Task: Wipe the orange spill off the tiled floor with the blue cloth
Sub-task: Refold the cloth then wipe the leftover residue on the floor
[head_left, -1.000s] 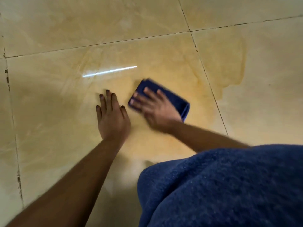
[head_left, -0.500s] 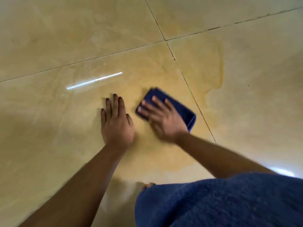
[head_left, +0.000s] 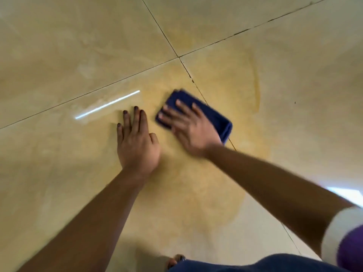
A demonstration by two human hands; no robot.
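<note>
A folded blue cloth (head_left: 211, 113) lies on the tiled floor (head_left: 59, 46), inside a wide orange spill (head_left: 196, 193) that crosses the tile joints. My right hand (head_left: 188, 128) presses flat on top of the cloth, fingers spread, blurred with motion. Just left of it my left hand (head_left: 136, 142) rests palm down on the wet tile, fingers together, holding nothing. The spill reaches past the cloth to the right, with a darker rim (head_left: 256, 83) on the far right tile.
A bright light streak (head_left: 107, 104) reflects off the floor left of the hands. Dark blue clothing (head_left: 255, 265) and toes (head_left: 175, 261) show at the bottom edge. Grout lines (head_left: 178, 56) meet above the cloth.
The view has tilted and risen, so the blue clothing fills less of the bottom. My right hand has slid the cloth slightly up and right toward the grout line. Left hand stays planted.
</note>
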